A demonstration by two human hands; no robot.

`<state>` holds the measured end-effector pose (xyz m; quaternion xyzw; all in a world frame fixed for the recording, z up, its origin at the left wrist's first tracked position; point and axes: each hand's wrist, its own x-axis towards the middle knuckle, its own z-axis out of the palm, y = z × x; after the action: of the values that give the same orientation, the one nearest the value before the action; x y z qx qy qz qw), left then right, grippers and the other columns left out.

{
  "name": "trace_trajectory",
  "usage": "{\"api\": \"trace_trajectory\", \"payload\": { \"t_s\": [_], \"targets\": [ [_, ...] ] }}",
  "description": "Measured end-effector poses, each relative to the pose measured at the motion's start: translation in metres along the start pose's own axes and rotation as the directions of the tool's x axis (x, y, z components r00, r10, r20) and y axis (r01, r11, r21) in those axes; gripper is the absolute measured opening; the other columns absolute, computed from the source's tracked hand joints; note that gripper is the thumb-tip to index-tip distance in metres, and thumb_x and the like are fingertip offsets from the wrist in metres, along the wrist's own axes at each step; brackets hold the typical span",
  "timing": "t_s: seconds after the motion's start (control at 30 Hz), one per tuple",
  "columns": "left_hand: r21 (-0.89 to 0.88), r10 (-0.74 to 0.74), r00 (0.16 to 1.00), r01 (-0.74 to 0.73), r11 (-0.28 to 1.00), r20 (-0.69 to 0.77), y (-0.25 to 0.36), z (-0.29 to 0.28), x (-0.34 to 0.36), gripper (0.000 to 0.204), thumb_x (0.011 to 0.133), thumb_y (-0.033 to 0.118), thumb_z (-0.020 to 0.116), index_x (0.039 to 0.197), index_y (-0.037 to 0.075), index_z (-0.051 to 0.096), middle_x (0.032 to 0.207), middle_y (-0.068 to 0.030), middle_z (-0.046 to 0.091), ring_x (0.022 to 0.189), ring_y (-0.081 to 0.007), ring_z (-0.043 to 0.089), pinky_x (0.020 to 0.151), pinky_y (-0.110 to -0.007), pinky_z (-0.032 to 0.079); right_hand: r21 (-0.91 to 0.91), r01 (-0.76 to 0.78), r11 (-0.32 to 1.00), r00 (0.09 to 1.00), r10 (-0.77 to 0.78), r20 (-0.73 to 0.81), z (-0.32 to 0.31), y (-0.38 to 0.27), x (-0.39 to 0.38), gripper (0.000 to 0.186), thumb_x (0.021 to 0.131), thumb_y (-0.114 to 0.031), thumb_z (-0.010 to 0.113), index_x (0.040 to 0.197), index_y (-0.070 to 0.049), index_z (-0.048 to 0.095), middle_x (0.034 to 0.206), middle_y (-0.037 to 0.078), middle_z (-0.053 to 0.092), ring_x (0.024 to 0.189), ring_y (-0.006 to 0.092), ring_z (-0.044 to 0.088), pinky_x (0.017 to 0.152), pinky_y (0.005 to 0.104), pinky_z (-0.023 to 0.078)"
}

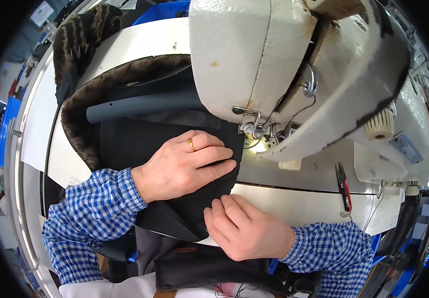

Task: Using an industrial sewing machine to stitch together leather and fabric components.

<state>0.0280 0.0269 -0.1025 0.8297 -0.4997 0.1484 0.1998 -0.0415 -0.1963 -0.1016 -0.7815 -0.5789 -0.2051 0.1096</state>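
Note:
My left hand (184,166), with a gold ring, lies on the black fabric (174,208), fingertips near its right edge, just left of the sewing machine's lit needle area (254,139). My right hand (244,228) has its fingers curled and closed on the fabric's lower right edge. A brown fur strip (80,134) borders the fabric on the left, and a dark blue-grey band (125,110) lies across its upper part.
The machine head (229,49) overhangs the white table (309,213). Red-handled thread snips (343,186) rest right of the needle plate. Another fur piece (83,39) lies at upper left, near blue bins (157,11).

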Motion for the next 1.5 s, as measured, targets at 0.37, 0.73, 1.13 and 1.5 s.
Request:
{"api": "trace_trajectory", "payload": {
  "t_s": [0.37,0.73,1.13,1.5],
  "targets": [
    [0.004,0.1,0.992,-0.1,0.995,-0.072,-0.022,-0.001,0.009,0.03,0.071,0.011,0.075,0.101,0.005,0.076,0.104,-0.0039,0.068,0.098,-0.0213,0.065,0.083,-0.035,0.057,0.097,-0.048,0.994,0.999,0.049,-0.012,0.002,0.013,0.001,0.026,0.075,-0.015,0.068,0.095,0.0,0.072,0.099,0.014,0.069,0.096,0.0287,0.065,0.089,0.0408,0.058],
    [0.023,0.029,0.997,-0.028,0.999,-0.071,-0.032,0.0,0.016,0.028,0.072,0.012,0.075,0.1,0.008,0.076,0.107,-0.0029,0.069,0.103,-0.0215,0.066,0.088,-0.035,0.056,0.296,-0.24,0.925,0.971,0.229,0.071,0.004,0.025,0.006,0.023,0.072,-0.014,0.073,0.094,-0.007,0.072,0.106,0.008,0.066,0.101,0.0273,0.061,0.096,0.0436,0.053],
    [0.351,0.003,1.0,-0.006,0.936,0.008,-0.021,-0.034,-0.015,0.034,0.076,0.011,0.065,0.108,0.001,0.072,0.11,-0.0097,0.07,0.105,-0.0262,0.066,0.089,-0.039,0.055,0.441,-0.145,0.886,0.989,0.132,0.06,0.012,0.038,0.0,0.016,0.084,-0.014,0.065,0.091,0.0,0.059,0.137,0.02,0.06,0.135,0.0376,0.051,0.117,0.0516,0.039],
    [0.001,0.273,0.958,-0.275,0.962,0.083,-0.06,-0.032,0.024,0.035,0.078,0.025,0.076,0.111,0.012,0.074,0.078,0.0004,0.058,0.063,-0.0179,0.062,0.051,-0.033,0.051,0.579,-0.162,0.799,0.976,0.041,0.216,0.01,0.037,0.002,0.018,0.087,-0.005,0.059,0.103,0.004,0.058,0.147,0.02,0.052,0.144,0.0337,0.043,0.122,0.0482,0.031]
  ]
}}
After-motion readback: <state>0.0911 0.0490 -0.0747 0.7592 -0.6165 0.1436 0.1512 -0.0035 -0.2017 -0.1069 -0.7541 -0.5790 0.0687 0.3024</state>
